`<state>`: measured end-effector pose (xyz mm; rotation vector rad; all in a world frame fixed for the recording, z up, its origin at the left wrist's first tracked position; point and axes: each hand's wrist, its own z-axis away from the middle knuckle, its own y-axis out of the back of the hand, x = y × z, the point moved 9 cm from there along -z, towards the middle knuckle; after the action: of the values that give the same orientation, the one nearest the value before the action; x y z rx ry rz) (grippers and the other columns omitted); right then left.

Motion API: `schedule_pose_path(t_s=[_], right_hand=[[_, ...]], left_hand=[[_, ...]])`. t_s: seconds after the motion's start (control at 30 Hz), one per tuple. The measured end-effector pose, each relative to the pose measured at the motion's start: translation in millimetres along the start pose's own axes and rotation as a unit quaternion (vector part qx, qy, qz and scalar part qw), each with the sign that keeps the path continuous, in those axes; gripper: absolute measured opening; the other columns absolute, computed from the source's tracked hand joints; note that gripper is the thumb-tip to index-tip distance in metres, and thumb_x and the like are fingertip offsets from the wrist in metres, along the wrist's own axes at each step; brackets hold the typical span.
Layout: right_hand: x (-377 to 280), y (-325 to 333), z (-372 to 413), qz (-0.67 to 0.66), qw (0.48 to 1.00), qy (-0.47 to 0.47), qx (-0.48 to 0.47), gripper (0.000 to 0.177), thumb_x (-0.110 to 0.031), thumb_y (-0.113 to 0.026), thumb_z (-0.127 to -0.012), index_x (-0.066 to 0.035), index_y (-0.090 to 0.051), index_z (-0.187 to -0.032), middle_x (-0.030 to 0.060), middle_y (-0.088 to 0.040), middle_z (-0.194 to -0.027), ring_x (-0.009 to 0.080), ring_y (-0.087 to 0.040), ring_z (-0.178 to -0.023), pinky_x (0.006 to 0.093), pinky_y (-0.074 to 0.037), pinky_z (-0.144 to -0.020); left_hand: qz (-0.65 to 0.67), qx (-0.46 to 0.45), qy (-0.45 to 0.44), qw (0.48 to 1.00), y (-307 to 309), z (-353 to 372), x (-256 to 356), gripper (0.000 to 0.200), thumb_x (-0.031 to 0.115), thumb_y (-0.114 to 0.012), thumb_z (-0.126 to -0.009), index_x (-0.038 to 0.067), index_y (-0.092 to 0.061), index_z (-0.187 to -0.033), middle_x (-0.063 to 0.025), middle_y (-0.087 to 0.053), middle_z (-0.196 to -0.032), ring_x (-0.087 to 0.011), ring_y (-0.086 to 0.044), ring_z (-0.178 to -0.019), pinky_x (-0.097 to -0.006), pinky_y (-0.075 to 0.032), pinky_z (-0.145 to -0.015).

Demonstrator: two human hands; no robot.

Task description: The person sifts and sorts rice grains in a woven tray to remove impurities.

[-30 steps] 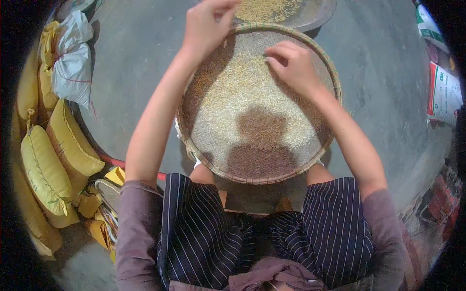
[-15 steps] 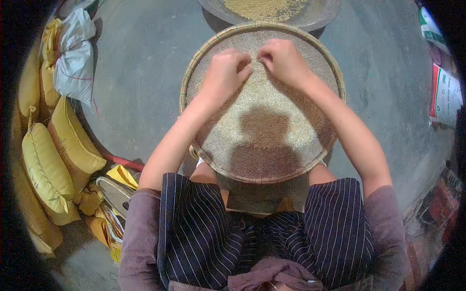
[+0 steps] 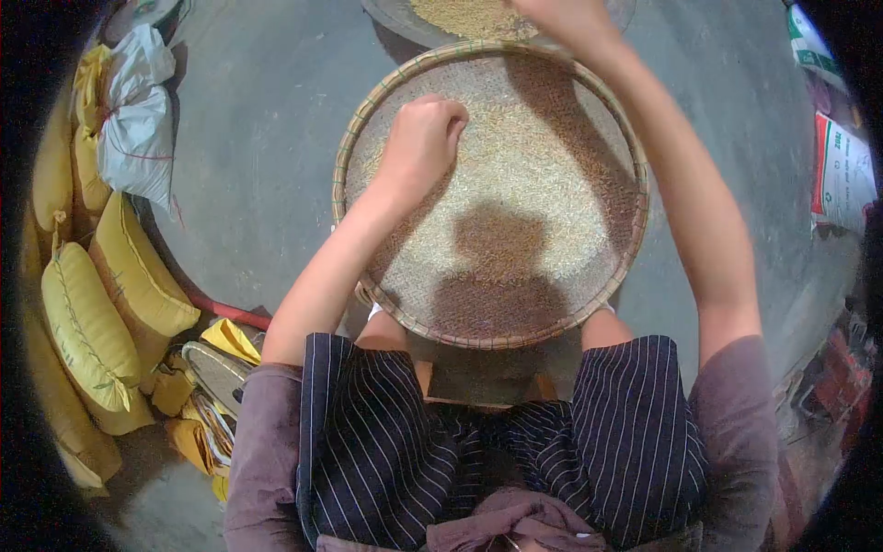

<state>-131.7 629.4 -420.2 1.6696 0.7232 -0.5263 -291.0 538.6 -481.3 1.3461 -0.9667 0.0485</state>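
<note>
A round woven winnowing basket (image 3: 342, 175) with a bamboo rim sits in front of my knees. Pale grain (image 3: 501, 175) lies spread thinly over its mesh, partly under my shadow. Over the left upper part of the basket is my left hand (image 3: 423, 143), its thumb and fingers pinched together; whatever is between them is too small to make out. My right hand (image 3: 572, 20) is past the far rim, above a wide grey pan (image 3: 391, 20) of yellowish grain (image 3: 469, 17). Its fingers are mostly cut off by the top edge of the view.
Stuffed yellow sacks (image 3: 87, 317) and a tied white bag (image 3: 138, 120) stand along the left. Near my left elbow is a smaller round sieve (image 3: 216, 373). Printed bags (image 3: 842, 175) lie at the far right on the grey floor (image 3: 258, 184).
My right hand has left the basket, moving up and away to over the grey pan. My left hand has shifted only slightly and remains pinched over the grain.
</note>
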Motion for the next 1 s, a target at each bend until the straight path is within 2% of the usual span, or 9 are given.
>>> schedule_pose_path(t_s=[0.1,0.17,0.3,0.4,0.47,0.5,0.6,0.77,1.0], right_hand=[[-1,21,-5,-0.003,0.996,0.003,0.085,0.029,-0.008,-0.066,-0.070,-0.001,-0.070,-0.098,0.0185,-0.070,-0.085,0.0272,-0.069,-0.076,0.0337,-0.055,-0.070],[-3,26,4,-0.004,0.995,0.016,0.095,0.028,-0.008,-0.066,-0.070,-0.001,-0.070,-0.097,0.0181,-0.070,-0.084,0.0266,-0.069,-0.076,0.0335,-0.054,-0.069],[19,-9,47,-0.017,0.999,-0.030,-0.012,0.023,-0.009,-0.066,-0.072,-0.003,-0.071,-0.093,0.0158,-0.070,-0.083,0.0269,-0.069,-0.075,0.0346,-0.054,-0.070],[27,-18,70,-0.027,0.997,-0.057,-0.043,0.020,-0.013,-0.069,-0.072,-0.005,-0.072,-0.090,0.0148,-0.069,-0.079,0.0253,-0.068,-0.074,0.0351,-0.054,-0.070],[28,-39,87,0.000,0.984,-0.069,-0.161,0.021,-0.013,-0.071,-0.070,-0.003,-0.072,-0.090,0.0159,-0.069,-0.079,0.0257,-0.068,-0.074,0.0353,-0.054,-0.072],[21,-41,95,-0.008,0.984,-0.069,-0.162,0.019,-0.010,-0.071,-0.070,-0.002,-0.071,-0.087,0.0169,-0.068,-0.080,0.0287,-0.067,-0.077,0.0375,-0.053,-0.075],[8,-53,104,0.008,0.992,0.014,-0.129,0.013,-0.007,-0.068,-0.071,-0.001,-0.070,-0.083,0.0175,-0.066,-0.081,0.0325,-0.064,-0.081,0.0408,-0.051,-0.077],[6,-64,107,0.068,0.985,0.041,-0.152,0.012,-0.006,-0.069,-0.074,-0.001,-0.069,-0.086,0.0135,-0.064,-0.084,0.0296,-0.063,-0.081,0.0379,-0.051,-0.075],[7,-64,119,0.114,0.988,0.015,-0.100,0.008,-0.004,-0.064,-0.077,-0.001,-0.068,-0.084,0.0146,-0.063,-0.084,0.0323,-0.062,-0.082,0.0411,-0.051,-0.075]], left_hand=[[0.004,-0.013,0.017,1.000,8,-2,4,0.014,0.005,-0.070,-0.075,0.002,-0.070,-0.089,-0.0139,-0.068,-0.087,-0.0260,-0.067,-0.077,-0.0347,-0.052,-0.071],[0.087,-0.127,0.163,0.975,0,-1,-12,0.016,0.009,-0.073,-0.077,0.003,-0.071,-0.091,-0.0112,-0.070,-0.090,-0.0186,-0.068,-0.080,-0.0304,-0.053,-0.072],[0.194,-0.048,0.155,0.967,32,-42,-29,0.025,0.014,-0.075,-0.078,0.003,-0.070,-0.100,-0.0094,-0.071,-0.097,-0.0131,-0.068,-0.087,-0.0277,-0.053,-0.078],[0.099,0.070,0.082,0.989,65,-68,-17,0.032,0.016,-0.074,-0.079,0.004,-0.067,-0.108,-0.0096,-0.070,-0.102,-0.0165,-0.068,-0.091,-0.0293,-0.053,-0.083],[-0.120,0.179,-0.158,0.964,79,-62,36,0.040,0.017,-0.074,-0.079,0.005,-0.064,-0.115,-0.0102,-0.069,-0.107,-0.0203,-0.068,-0.094,-0.0318,-0.053,-0.086],[-0.120,0.179,-0.159,0.964,75,-58,34,0.040,0.017,-0.074,-0.079,0.005,-0.064,-0.115,-0.0102,-0.069,-0.107,-0.0203,-0.068,-0.094,-0.0318,-0.053,-0.086],[-0.078,0.107,-0.117,0.984,57,-39,11,0.037,0.016,-0.073,-0.079,0.004,-0.065,-0.113,-0.0099,-0.069,-0.108,-0.0232,-0.068,-0.095,-0.0331,-0.053,-0.085],[0.050,0.035,0.119,0.991,57,-2,-44,0.028,0.012,-0.071,-0.079,0.005,-0.069,-0.106,-0.0136,-0.070,-0.099,-0.0212,-0.070,-0.085,-0.0317,-0.055,-0.078],[0.002,-0.015,0.157,0.987,42,35,-35,0.027,0.010,-0.074,-0.077,0.002,-0.069,-0.102,-0.0140,-0.069,-0.088,-0.0199,-0.069,-0.077,-0.0304,-0.055,-0.073]])
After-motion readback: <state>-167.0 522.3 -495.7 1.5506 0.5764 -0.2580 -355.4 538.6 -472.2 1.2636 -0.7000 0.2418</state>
